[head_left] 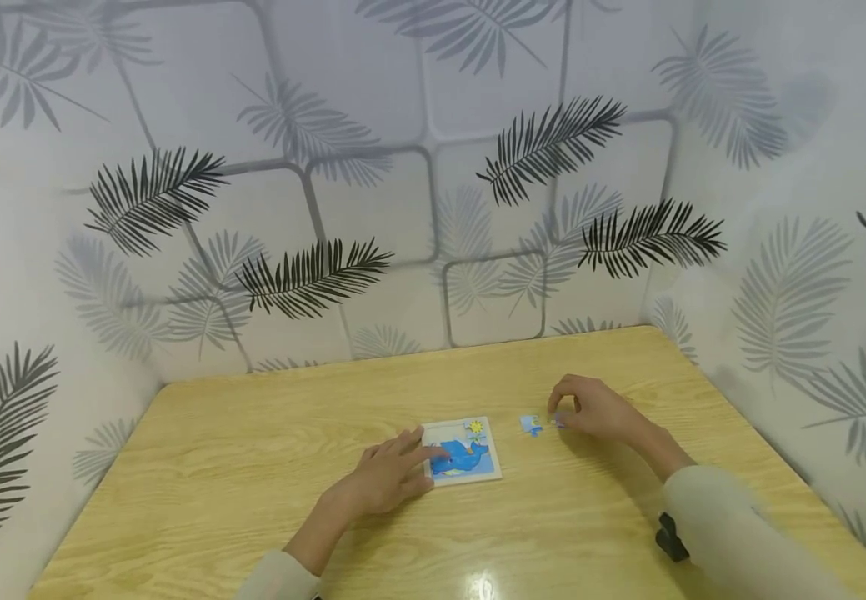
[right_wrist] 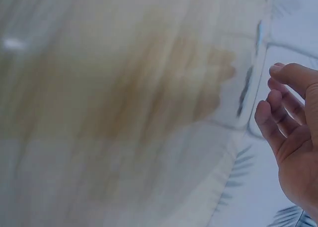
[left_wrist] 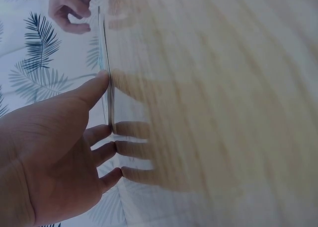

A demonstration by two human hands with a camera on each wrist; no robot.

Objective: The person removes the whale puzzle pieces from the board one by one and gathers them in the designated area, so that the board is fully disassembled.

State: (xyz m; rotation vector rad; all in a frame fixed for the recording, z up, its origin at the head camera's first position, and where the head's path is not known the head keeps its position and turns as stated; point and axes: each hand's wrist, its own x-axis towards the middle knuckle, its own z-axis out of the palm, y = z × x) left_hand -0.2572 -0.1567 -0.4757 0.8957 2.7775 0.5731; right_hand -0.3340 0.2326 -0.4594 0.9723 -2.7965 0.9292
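A small jigsaw puzzle in a pale frame (head_left: 470,478), with a blue dolphin and a yellow sun, lies on the table. My left hand (head_left: 386,477) rests at its left side, the index finger stretched over the picture. In the left wrist view, the thumb and fingers of that hand (left_wrist: 54,152) touch the board's edge and the tabletop. Right of the board lies a blue puzzle piece (head_left: 530,424). Over another piece (head_left: 559,421), partly hidden, hovers my right hand (head_left: 598,408). Its bent fingers (right_wrist: 271,120) show nothing between them in the right wrist view.
The wood-grain table (head_left: 252,450) meets a leaf-patterned wall covering (head_left: 402,208) at the back and sides. A black strap or device (head_left: 671,537) sits at the right sleeve.
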